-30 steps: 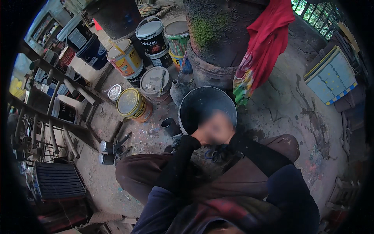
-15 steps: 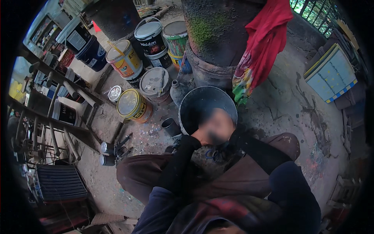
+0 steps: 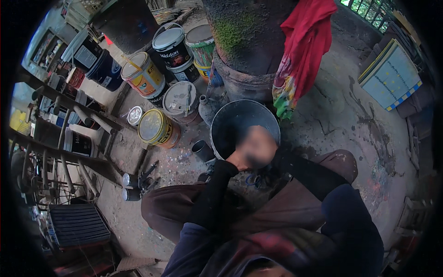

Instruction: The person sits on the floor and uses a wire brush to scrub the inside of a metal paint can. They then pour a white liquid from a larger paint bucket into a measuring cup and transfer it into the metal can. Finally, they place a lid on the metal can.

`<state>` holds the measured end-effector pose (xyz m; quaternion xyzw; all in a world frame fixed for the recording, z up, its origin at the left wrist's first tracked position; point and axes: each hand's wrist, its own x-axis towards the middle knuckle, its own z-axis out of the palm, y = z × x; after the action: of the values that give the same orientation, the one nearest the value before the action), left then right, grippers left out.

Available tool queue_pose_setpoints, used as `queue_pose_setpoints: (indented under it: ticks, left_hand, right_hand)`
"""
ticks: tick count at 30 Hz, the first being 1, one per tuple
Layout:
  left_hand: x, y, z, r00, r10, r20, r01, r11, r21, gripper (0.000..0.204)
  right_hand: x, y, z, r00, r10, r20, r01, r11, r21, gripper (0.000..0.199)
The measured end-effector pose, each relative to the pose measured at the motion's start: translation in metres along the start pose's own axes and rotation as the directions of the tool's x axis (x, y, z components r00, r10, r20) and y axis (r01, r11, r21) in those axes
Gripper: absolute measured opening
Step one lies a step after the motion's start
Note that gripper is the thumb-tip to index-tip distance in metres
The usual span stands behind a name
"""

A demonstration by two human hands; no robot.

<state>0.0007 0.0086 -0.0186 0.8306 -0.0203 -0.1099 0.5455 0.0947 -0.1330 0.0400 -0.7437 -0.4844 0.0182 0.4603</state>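
Between my bent legs stands a dark grey bucket (image 3: 227, 117), and both hands are together at its near rim. My left hand (image 3: 238, 159), in a black sleeve, reaches in from the lower left. From the right, my right hand (image 3: 270, 147) meets it over the bucket's mouth. A blurred patch covers the fingers of both hands, so neither their pose nor anything held can be made out. Close to the bucket's left side are a small dark cup (image 3: 202, 150) and a grey narrow-necked jug (image 3: 205, 107).
Several paint buckets stand at the upper left, among them a yellow-lidded tin (image 3: 154, 125). A large mossy pot (image 3: 244, 41) rises behind the bucket, with a red cloth (image 3: 308, 41) draped beside it. A wooden rack (image 3: 69, 143) stands left; boards (image 3: 391, 76) lean at right.
The whole view has shifted slightly. My hands stay together at the bucket's near rim, with hardly any movement against it.
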Motion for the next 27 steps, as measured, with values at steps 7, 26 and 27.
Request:
queue_pose_setpoints:
  ticks: [7,26,27]
  left_hand:
    - [0.001,0.009,0.003,1.0,0.024,0.012,-0.023,1.0,-0.008,0.078]
    - [0.007,-0.026,0.003,0.955,0.296,-0.015,-0.292,0.948,0.124,0.069]
    - [0.01,-0.034,0.002,0.95,0.311,-0.019,-0.307,0.945,0.117,0.073]
  right_hand:
    - [-0.007,0.021,-0.004,0.992,0.124,-0.014,-0.125,0.991,-0.056,0.013]
    - [-0.001,-0.022,-0.002,0.987,-0.163,0.007,0.163,0.987,0.002,0.016]
    - [-0.004,-0.028,0.005,0.977,-0.209,0.042,0.209,0.978,0.016,0.016]
